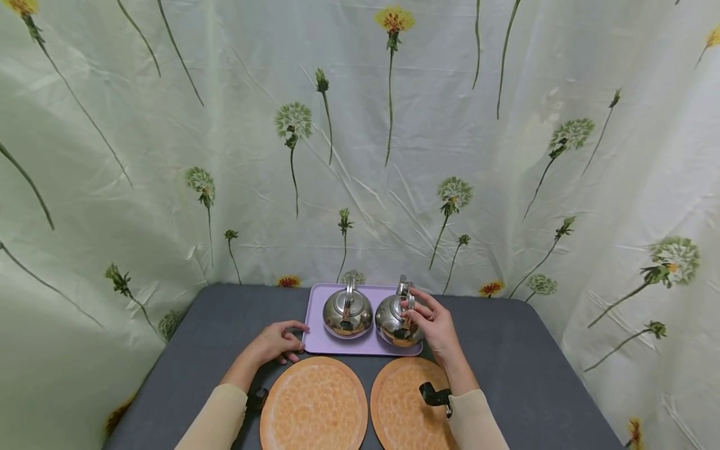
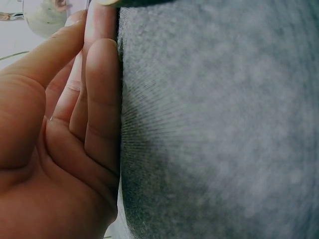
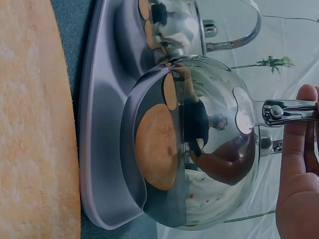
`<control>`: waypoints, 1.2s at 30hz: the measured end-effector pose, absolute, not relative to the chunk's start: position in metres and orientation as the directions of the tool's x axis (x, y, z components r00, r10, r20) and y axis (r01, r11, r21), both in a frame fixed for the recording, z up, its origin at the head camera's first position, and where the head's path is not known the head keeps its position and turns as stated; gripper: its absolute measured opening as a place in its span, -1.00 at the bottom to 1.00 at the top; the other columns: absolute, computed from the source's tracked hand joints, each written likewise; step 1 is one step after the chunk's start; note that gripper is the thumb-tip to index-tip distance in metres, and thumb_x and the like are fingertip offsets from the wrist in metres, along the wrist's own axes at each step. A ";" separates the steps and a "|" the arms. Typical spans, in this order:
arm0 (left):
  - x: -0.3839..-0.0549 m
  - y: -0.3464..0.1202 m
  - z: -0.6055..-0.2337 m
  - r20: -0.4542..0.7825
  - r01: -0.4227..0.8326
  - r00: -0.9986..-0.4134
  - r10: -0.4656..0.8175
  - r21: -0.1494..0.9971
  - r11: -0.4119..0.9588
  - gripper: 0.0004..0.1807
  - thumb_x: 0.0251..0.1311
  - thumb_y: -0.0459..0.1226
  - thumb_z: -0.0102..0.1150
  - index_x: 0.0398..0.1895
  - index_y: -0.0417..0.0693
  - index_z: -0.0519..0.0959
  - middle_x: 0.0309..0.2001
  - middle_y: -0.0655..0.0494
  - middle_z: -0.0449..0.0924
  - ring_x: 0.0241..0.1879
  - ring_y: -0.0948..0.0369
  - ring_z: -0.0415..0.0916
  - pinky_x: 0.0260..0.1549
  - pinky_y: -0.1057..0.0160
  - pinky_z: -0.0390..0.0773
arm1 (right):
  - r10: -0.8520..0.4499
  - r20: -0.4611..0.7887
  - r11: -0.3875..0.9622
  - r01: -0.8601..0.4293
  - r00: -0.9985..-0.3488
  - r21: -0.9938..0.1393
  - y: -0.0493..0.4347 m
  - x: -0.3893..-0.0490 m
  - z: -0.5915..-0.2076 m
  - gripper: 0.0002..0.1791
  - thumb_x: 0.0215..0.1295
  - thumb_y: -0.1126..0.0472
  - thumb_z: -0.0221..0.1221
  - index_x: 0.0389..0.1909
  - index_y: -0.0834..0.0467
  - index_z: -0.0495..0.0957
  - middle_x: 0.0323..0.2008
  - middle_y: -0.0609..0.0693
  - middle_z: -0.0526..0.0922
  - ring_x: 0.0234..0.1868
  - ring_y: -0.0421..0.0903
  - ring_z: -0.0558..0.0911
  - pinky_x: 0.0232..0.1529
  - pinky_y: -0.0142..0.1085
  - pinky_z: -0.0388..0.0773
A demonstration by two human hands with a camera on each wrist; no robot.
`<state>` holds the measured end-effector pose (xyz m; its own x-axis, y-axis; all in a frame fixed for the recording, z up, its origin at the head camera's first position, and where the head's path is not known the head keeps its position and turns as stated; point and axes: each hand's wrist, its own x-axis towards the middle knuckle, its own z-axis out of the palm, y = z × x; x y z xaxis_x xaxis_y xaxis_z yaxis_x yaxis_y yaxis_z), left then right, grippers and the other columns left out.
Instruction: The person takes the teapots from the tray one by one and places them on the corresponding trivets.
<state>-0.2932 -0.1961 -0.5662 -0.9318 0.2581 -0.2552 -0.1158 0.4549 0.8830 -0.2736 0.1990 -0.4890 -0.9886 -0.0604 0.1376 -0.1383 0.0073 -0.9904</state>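
Note:
Two shiny steel kettles stand side by side on a lilac tray (image 1: 315, 306). My right hand (image 1: 435, 325) grips the upright loop handle of the right kettle (image 1: 390, 320), fingers on one side and thumb on the other. In the right wrist view this kettle (image 3: 214, 164) is close over the tray (image 3: 107, 154), near its corner. The left kettle (image 1: 345, 323) has its handle raised over the lid. At the tray's left edge lies my left hand (image 1: 272, 342), fingers extended and fingertips touching the rim. Its lower side rests on the dark tabletop in the left wrist view.
Two round orange mats, the left mat (image 1: 315, 406) and the right mat (image 1: 402, 403), lie in front of the tray. My right forearm passes over the right one. Behind the dark grey table (image 1: 506, 350) hangs a pale curtain (image 1: 360, 156) printed with dandelions.

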 end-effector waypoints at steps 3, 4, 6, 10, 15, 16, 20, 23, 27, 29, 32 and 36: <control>-0.293 -0.196 -0.566 -0.256 -0.119 -0.932 0.255 0.883 0.454 -0.53 0.35 -0.34 0.36 0.32 -0.09 0.58 -0.36 0.10 0.78 -0.50 0.21 0.74 -0.55 0.21 0.64 | -0.055 0.150 -0.003 -0.150 -0.987 -0.989 0.198 -0.270 -0.485 -0.41 0.49 0.41 0.22 0.51 0.16 0.42 -0.05 -0.13 0.86 -0.16 -0.31 0.80 -0.07 -0.41 0.67; -0.293 -0.196 -0.566 -0.258 -0.120 -0.933 0.253 0.882 0.456 -0.53 0.35 -0.33 0.36 0.32 -0.08 0.58 -0.36 0.11 0.78 -0.50 0.22 0.74 -0.55 0.21 0.64 | -0.053 0.152 -0.006 -0.152 -0.987 -0.988 0.198 -0.269 -0.484 -0.41 0.49 0.42 0.22 0.51 0.17 0.42 -0.07 -0.17 0.86 -0.16 -0.31 0.80 -0.07 -0.42 0.67; -0.293 -0.196 -0.566 -0.260 -0.122 -0.933 0.250 0.880 0.460 -0.54 0.36 -0.33 0.36 0.31 -0.07 0.58 -0.37 0.11 0.78 -0.50 0.22 0.74 -0.54 0.21 0.64 | -0.049 0.156 -0.006 -0.156 -0.986 -0.988 0.197 -0.266 -0.481 -0.41 0.49 0.43 0.21 0.51 0.18 0.42 -0.10 -0.23 0.86 -0.17 -0.31 0.80 -0.06 -0.42 0.68; -0.293 -0.195 -0.566 -0.260 -0.121 -0.934 0.246 0.876 0.467 -0.54 0.36 -0.32 0.37 0.31 -0.05 0.59 -0.37 0.11 0.77 -0.50 0.21 0.74 -0.54 0.20 0.65 | -0.042 0.161 0.000 -0.161 -0.986 -0.987 0.196 -0.262 -0.476 -0.41 0.49 0.43 0.21 0.50 0.18 0.42 -0.10 -0.24 0.85 -0.17 -0.31 0.80 -0.03 -0.43 0.67; -0.293 -0.195 -0.568 -0.260 -0.121 -0.934 0.245 0.876 0.467 -0.55 0.36 -0.33 0.36 0.31 -0.05 0.59 -0.37 0.11 0.78 -0.50 0.21 0.74 -0.55 0.20 0.65 | -0.036 0.164 0.009 -0.164 -0.986 -0.986 0.197 -0.256 -0.471 -0.40 0.49 0.42 0.22 0.50 0.15 0.42 -0.10 -0.25 0.85 -0.16 -0.32 0.80 -0.02 -0.43 0.67; -0.294 -0.195 -0.569 -0.262 -0.124 -0.934 0.244 0.876 0.466 -0.55 0.36 -0.33 0.36 0.30 -0.05 0.60 -0.37 0.10 0.78 -0.50 0.21 0.74 -0.55 0.20 0.65 | -0.039 0.166 0.010 -0.167 -0.985 -0.986 0.197 -0.255 -0.470 -0.40 0.49 0.42 0.22 0.51 0.15 0.42 -0.10 -0.27 0.85 -0.16 -0.32 0.80 -0.02 -0.43 0.67; -0.294 -0.196 -0.569 -0.262 -0.123 -0.933 0.247 0.877 0.464 -0.55 0.36 -0.34 0.35 0.30 -0.05 0.59 -0.36 0.09 0.78 -0.50 0.21 0.74 -0.54 0.20 0.65 | -0.047 0.187 0.003 -0.188 -0.981 -0.982 0.197 -0.249 -0.465 -0.39 0.49 0.41 0.23 0.52 0.18 0.40 -0.12 -0.30 0.85 -0.16 -0.33 0.80 -0.03 -0.43 0.67; -0.295 -0.196 -0.569 -0.262 -0.120 -0.931 0.255 0.878 0.463 -0.54 0.37 -0.33 0.34 0.31 -0.06 0.59 -0.35 0.08 0.79 -0.50 0.22 0.74 -0.54 0.21 0.65 | -0.051 0.200 -0.007 -0.200 -0.978 -0.980 0.196 -0.245 -0.461 -0.39 0.49 0.41 0.23 0.52 0.22 0.38 -0.13 -0.32 0.84 -0.16 -0.34 0.80 -0.02 -0.44 0.67; -0.294 -0.196 -0.566 -0.261 -0.117 -0.927 0.271 0.884 0.452 -0.54 0.38 -0.33 0.34 0.33 -0.08 0.57 -0.34 0.08 0.79 -0.50 0.23 0.74 -0.54 0.22 0.65 | -0.053 0.192 -0.020 -0.191 -0.980 -0.981 0.195 -0.239 -0.456 -0.39 0.50 0.41 0.21 0.52 0.22 0.37 -0.13 -0.33 0.84 -0.15 -0.33 0.81 0.04 -0.46 0.65; -0.293 -0.196 -0.565 -0.260 -0.118 -0.926 0.274 0.888 0.444 -0.54 0.37 -0.34 0.35 0.32 -0.08 0.58 -0.35 0.08 0.78 -0.50 0.22 0.74 -0.54 0.22 0.64 | -0.059 0.181 -0.018 -0.180 -0.982 -0.984 0.195 -0.236 -0.454 -0.39 0.51 0.41 0.20 0.53 0.19 0.36 -0.13 -0.34 0.84 -0.14 -0.33 0.80 0.07 -0.46 0.64; -0.292 -0.196 -0.564 -0.257 -0.116 -0.927 0.272 0.889 0.442 -0.54 0.37 -0.35 0.35 0.32 -0.09 0.58 -0.36 0.09 0.78 -0.50 0.21 0.74 -0.55 0.21 0.64 | -0.065 0.167 -0.015 -0.167 -0.984 -0.986 0.194 -0.232 -0.453 -0.39 0.51 0.40 0.20 0.53 0.15 0.37 -0.12 -0.33 0.84 -0.13 -0.31 0.80 0.11 -0.45 0.64; -0.293 -0.196 -0.565 -0.263 -0.123 -0.927 0.269 0.888 0.443 -0.54 0.37 -0.35 0.35 0.32 -0.07 0.58 -0.36 0.09 0.78 -0.51 0.21 0.74 -0.55 0.21 0.64 | -0.083 0.172 -0.020 -0.171 -0.982 -0.985 0.193 -0.228 -0.453 -0.38 0.51 0.37 0.22 0.54 0.16 0.36 -0.11 -0.32 0.84 -0.12 -0.31 0.81 0.07 -0.44 0.66</control>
<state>-0.2929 -0.1958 -0.5645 -0.9267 0.2688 -0.2626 -0.1231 0.4433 0.8879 -0.2275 0.1930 -0.4532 -0.9815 -0.0833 0.1722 -0.1712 -0.0195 -0.9850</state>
